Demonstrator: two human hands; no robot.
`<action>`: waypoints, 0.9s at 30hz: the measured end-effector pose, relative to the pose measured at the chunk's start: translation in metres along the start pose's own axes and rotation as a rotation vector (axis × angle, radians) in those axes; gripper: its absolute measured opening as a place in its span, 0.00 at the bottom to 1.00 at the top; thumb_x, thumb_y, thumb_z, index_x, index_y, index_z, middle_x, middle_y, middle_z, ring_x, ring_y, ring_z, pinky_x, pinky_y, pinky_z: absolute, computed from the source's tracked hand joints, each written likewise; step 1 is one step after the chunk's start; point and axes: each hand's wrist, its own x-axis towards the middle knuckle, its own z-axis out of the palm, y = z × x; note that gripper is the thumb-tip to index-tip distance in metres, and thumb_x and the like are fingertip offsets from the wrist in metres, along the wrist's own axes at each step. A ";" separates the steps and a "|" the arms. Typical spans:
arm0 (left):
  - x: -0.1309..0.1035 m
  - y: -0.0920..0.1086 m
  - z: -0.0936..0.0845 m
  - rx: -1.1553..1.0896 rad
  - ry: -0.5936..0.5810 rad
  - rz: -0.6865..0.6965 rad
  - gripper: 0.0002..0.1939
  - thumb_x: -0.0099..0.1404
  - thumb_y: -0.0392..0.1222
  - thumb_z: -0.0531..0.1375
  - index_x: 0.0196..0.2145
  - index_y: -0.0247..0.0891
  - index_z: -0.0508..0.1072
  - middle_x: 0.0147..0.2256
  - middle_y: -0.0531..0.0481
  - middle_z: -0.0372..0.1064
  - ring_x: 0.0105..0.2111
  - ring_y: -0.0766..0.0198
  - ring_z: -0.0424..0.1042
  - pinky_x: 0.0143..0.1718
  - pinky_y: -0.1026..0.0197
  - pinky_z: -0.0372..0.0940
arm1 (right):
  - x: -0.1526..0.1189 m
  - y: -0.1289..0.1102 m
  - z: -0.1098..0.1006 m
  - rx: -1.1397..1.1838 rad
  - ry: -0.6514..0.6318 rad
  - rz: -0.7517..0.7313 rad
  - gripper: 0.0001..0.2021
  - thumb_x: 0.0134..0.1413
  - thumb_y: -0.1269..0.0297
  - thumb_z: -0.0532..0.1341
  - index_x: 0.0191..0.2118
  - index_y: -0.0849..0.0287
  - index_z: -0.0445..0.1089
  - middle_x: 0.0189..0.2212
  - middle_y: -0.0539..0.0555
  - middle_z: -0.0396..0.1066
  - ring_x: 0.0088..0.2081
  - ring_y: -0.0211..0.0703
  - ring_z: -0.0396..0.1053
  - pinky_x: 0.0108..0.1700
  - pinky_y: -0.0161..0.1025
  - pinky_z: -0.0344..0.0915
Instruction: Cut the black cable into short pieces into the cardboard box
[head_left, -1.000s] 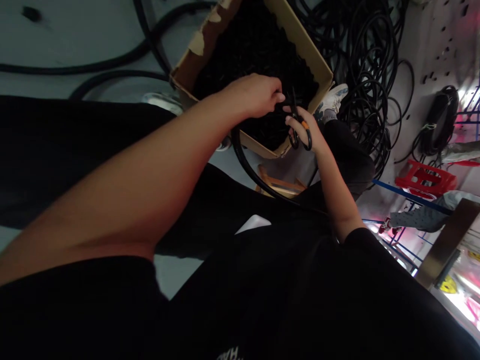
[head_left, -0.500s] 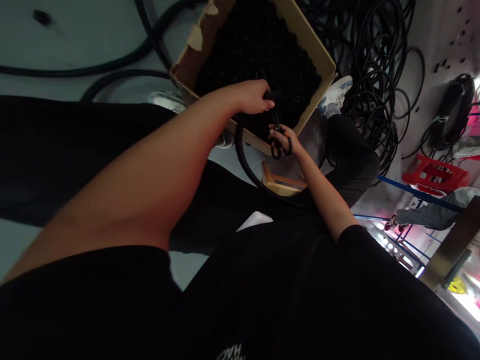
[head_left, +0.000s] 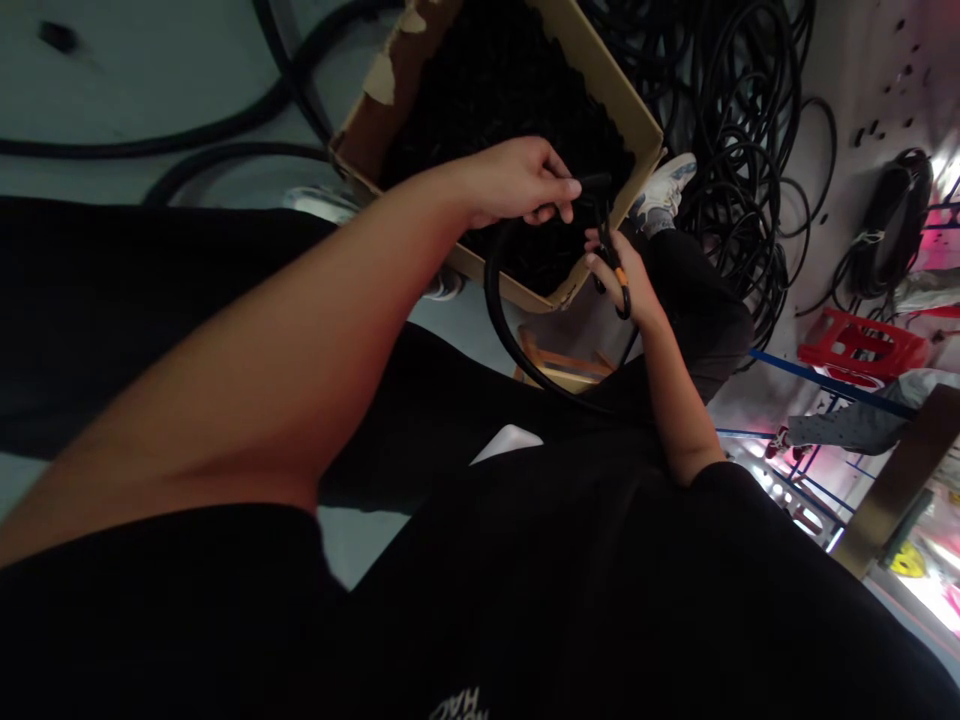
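My left hand (head_left: 521, 180) is closed on a black hose (head_left: 504, 325), above an open cardboard box. The hose's short end sticks out to the right past my thumb, and its length curves down towards my lap. My right hand (head_left: 634, 270) holds scissors (head_left: 622, 283) with black and orange handles, by the box's right corner. The blades point up towards the hose end; whether they touch it I cannot tell. The cardboard box (head_left: 624, 90) is filled with many small black pieces, too dark to make out singly.
Tangled black hoses (head_left: 739, 150) lie on the floor right of the box. Thicker black hose (head_left: 217, 130) runs along the left. A wooden stool (head_left: 566, 372) stands below the box. Farther right are a red plastic stool (head_left: 862, 345) and another person's leg (head_left: 847, 425).
Both hands have moved right, and the right hand has risen slightly. More of the hose end shows beyond my left fingers. The scissors have turned, with their handles now lower right.
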 end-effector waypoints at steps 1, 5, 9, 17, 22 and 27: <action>0.000 -0.001 0.000 0.016 -0.016 0.016 0.16 0.78 0.56 0.70 0.48 0.40 0.84 0.55 0.35 0.91 0.38 0.59 0.71 0.52 0.44 0.74 | 0.001 -0.004 -0.001 -0.019 -0.014 -0.032 0.33 0.79 0.34 0.71 0.70 0.56 0.77 0.62 0.65 0.83 0.67 0.61 0.81 0.77 0.59 0.79; 0.000 -0.004 0.002 0.098 -0.049 0.030 0.23 0.70 0.67 0.71 0.43 0.44 0.85 0.52 0.39 0.92 0.42 0.53 0.76 0.56 0.39 0.77 | 0.011 -0.009 0.007 -0.039 -0.018 -0.114 0.33 0.82 0.29 0.64 0.64 0.57 0.80 0.59 0.65 0.85 0.65 0.57 0.81 0.69 0.53 0.79; 0.001 -0.006 0.005 0.183 -0.010 -0.001 0.16 0.75 0.55 0.67 0.49 0.42 0.86 0.51 0.38 0.92 0.40 0.54 0.76 0.54 0.41 0.77 | 0.021 -0.011 0.014 -0.090 -0.038 -0.123 0.35 0.85 0.26 0.57 0.52 0.57 0.80 0.49 0.61 0.85 0.67 0.56 0.80 0.62 0.48 0.79; 0.004 -0.011 0.007 0.317 0.070 -0.147 0.33 0.87 0.53 0.59 0.81 0.36 0.70 0.65 0.40 0.89 0.50 0.52 0.84 0.60 0.43 0.78 | 0.050 0.006 0.026 0.008 -0.133 -0.090 0.49 0.86 0.23 0.39 0.49 0.63 0.81 0.33 0.53 0.75 0.44 0.35 0.80 0.40 0.37 0.68; 0.009 -0.033 0.005 0.398 0.104 -0.236 0.53 0.71 0.76 0.72 0.80 0.36 0.76 0.63 0.40 0.89 0.77 0.37 0.74 0.80 0.35 0.65 | 0.061 0.018 0.056 0.128 -0.035 0.247 0.28 0.79 0.32 0.70 0.52 0.56 0.75 0.31 0.47 0.72 0.30 0.36 0.72 0.29 0.33 0.67; 0.016 -0.058 0.008 0.507 -0.056 -0.309 0.49 0.62 0.75 0.73 0.69 0.38 0.88 0.54 0.39 0.92 0.76 0.31 0.74 0.78 0.32 0.66 | 0.044 0.018 0.093 0.173 -0.067 0.512 0.19 0.78 0.46 0.76 0.51 0.56 0.73 0.27 0.44 0.70 0.27 0.36 0.66 0.26 0.31 0.64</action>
